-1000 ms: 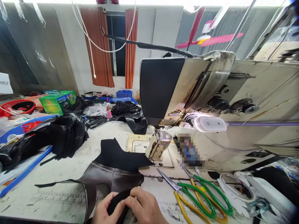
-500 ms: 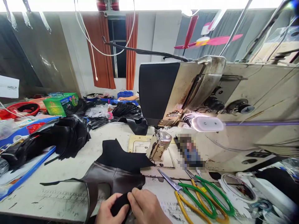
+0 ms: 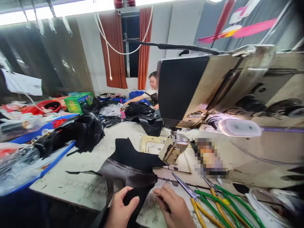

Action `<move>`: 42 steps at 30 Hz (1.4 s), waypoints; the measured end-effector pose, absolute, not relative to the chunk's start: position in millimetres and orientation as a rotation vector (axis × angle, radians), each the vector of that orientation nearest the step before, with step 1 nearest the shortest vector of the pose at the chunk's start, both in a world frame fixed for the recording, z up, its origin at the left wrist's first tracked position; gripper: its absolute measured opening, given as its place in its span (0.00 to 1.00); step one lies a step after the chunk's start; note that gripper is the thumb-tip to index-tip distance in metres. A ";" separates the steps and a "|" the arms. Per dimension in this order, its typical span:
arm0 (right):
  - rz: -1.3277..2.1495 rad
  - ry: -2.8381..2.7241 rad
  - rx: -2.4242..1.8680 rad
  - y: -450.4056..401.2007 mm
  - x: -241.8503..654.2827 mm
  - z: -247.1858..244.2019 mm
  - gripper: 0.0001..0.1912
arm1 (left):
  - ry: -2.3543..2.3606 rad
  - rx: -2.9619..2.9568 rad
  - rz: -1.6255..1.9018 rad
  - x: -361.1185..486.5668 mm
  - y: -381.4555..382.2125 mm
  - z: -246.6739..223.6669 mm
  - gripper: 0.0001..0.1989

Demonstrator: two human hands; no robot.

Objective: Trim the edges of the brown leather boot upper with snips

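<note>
At sewing m/c [image 3: 228, 88], L hand [image 3: 121, 205] pinches dark pc [image 3: 133, 174], R hand [image 3: 176, 205] half-curled just beside, grip unclear

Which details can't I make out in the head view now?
All in the head view:
Workpiece, near end: behind the left hand, cut by the bottom edge.
Right hand, grip: blocked by the hand itself.
Scissors, handles: cut by the bottom edge.
Phone, screen: pixelated.
</note>
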State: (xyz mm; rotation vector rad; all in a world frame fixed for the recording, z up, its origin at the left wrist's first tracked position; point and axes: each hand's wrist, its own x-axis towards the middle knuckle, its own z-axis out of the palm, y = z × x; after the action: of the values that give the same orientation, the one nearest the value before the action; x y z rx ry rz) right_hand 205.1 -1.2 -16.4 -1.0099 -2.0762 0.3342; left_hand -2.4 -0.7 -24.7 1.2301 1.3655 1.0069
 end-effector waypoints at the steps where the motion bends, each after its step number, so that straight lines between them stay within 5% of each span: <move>1: 0.328 -2.085 -1.003 1.8 205.4 -16.5 0.16 | 1.360 1.223 1.003 -2.1 -0.8 -23.2 0.14; 4: 0.251 -2.124 -0.911 9.9 195.7 -19.2 0.21 | 1.358 1.218 0.998 -2.0 -0.7 -19.7 0.13; 11: 0.044 -2.072 -0.805 12.3 163.1 -17.9 0.10 | 1.292 1.324 0.930 -7.9 1.8 -18.1 0.11; 24: -0.349 -2.260 -0.729 6.7 167.5 5.0 0.18 | 1.306 1.433 0.897 -12.6 4.5 -30.9 0.14; 29: -0.247 -2.328 -0.694 10.1 168.5 2.5 0.19 | 1.286 1.443 0.879 -14.5 5.8 -31.5 0.13; 32: -0.056 -2.296 -0.756 9.5 171.1 -2.3 0.11 | 1.307 1.397 0.885 -14.3 6.1 -30.1 0.14; 36: 0.127 -2.281 -0.810 9.3 178.0 -2.4 0.20 | 1.316 1.433 0.883 -11.9 4.4 -30.6 0.14; 42: -0.145 -2.291 -1.001 -5.5 170.4 -10.0 0.10 | 1.375 1.526 0.929 -5.2 -2.0 -31.4 0.12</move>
State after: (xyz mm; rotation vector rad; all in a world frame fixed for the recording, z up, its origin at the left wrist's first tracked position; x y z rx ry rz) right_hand 170.4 -5.5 -10.0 -1.0015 -2.2909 -0.1452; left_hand -5.2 -2.0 -31.4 1.5261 1.3754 0.9287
